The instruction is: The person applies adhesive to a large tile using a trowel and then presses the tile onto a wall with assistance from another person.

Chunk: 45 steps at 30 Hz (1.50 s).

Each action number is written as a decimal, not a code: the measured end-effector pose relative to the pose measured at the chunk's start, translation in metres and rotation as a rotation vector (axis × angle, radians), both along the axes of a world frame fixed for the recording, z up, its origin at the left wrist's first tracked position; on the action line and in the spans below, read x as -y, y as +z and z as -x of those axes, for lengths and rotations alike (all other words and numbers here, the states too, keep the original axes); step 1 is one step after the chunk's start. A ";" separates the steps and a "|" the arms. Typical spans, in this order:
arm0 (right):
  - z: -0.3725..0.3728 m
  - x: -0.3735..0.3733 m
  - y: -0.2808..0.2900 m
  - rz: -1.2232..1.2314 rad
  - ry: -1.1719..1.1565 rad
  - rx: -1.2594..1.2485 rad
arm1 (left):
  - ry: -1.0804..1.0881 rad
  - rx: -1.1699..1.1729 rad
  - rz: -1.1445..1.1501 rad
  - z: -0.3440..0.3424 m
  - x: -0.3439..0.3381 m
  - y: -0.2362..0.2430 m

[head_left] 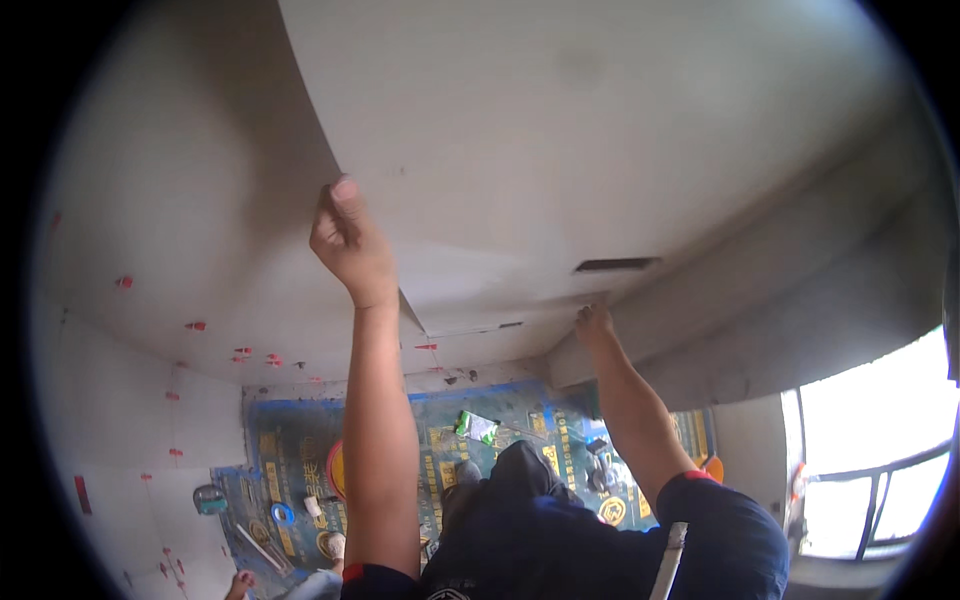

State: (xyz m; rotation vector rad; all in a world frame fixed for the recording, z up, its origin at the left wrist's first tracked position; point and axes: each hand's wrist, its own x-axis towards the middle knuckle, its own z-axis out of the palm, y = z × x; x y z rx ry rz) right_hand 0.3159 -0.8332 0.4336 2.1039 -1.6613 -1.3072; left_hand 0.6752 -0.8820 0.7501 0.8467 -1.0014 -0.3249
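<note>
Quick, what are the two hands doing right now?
Left hand: fingers closed on the left edge of the big grey tile.
Right hand: gripping the tile's lower edge; fingers mostly hidden.

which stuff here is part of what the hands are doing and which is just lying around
In hand:
- large grey tile, held against the wall
- left hand gripping its left edge
- right hand at its lower edge
- red spacer clips in the tiled wall's joints

Lying about:
- printed floor sheet
- tape roll
- green packet
- window

Only printed stuff I can spot: a small green-and-white packet (pixel 478 427) lying on the blue-and-yellow printed floor sheet (pixel 290 450), roughly 6 o'clock from my hands, between my forearms.
</note>
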 end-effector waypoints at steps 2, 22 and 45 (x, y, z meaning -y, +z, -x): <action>-0.002 0.007 -0.027 -0.088 0.109 -0.153 | 0.030 0.017 0.024 0.005 0.005 0.003; -0.056 0.022 -0.035 -0.545 1.352 -2.262 | 0.345 0.263 0.291 -0.002 0.038 0.003; 0.047 0.040 -0.132 -0.554 1.411 -2.510 | 0.189 0.611 0.229 -0.040 0.041 0.075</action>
